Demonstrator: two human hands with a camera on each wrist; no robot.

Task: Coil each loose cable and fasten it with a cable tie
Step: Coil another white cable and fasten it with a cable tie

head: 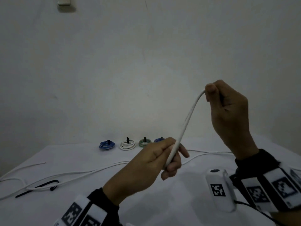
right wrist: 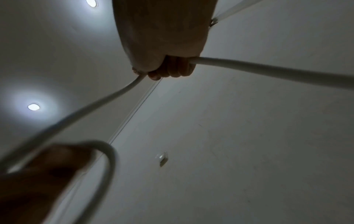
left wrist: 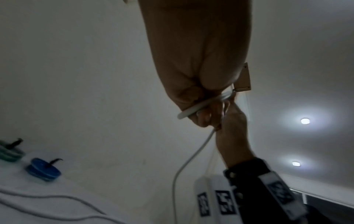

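A white cable [head: 185,121] rises in the air between both hands above the white table [head: 123,201]. My left hand [head: 156,162] grips its lower part in a curled fist. My right hand [head: 228,110], raised higher, pinches the cable's upper part between thumb and fingers. In the left wrist view the cable [left wrist: 193,153] hangs from the hands toward the table. The right wrist view has the cable [right wrist: 268,71] leaving the right hand's fingers [right wrist: 172,69] on both sides. More white cable [head: 78,175] trails loose across the table. A black cable tie [head: 40,187] lies at the front left.
Several tied coils stand in a row at the table's far edge: blue [head: 107,145], white [head: 127,144], green [head: 144,142] and another blue [head: 159,140] partly behind my left hand. A plain wall rises right behind them.
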